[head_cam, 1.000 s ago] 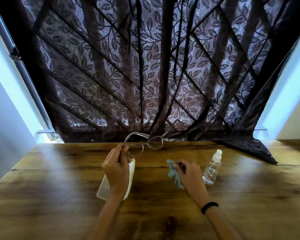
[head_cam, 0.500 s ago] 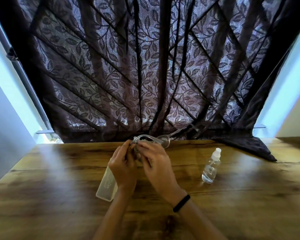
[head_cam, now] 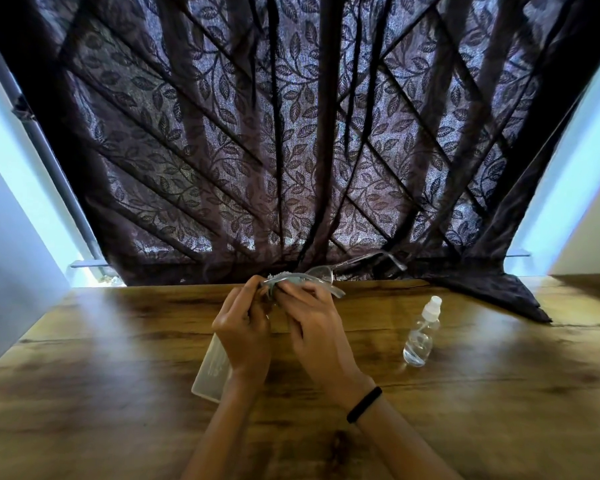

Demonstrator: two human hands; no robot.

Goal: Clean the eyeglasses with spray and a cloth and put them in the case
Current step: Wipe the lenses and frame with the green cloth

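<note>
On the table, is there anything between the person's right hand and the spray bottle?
No. The head view shows only bare wooden table between the right hand and the upright spray bottle, and the two do not touch.

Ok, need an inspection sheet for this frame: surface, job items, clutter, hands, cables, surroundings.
Surface: wooden table, glossy grain.
Job's things: eyeglasses held above the table's far edge, temples unfolded; cloth bunched against one lens; spray bottle upright, right of the hands; case lying under the left wrist, partly hidden.
Clutter: nothing seen.
Hands: left hand pinches the eyeglasses; right hand pinches the cloth; black wristband on the right wrist.
Cables: nothing seen.
Surroundings: dark leaf-patterned curtain behind, one corner draped on the table.
</note>
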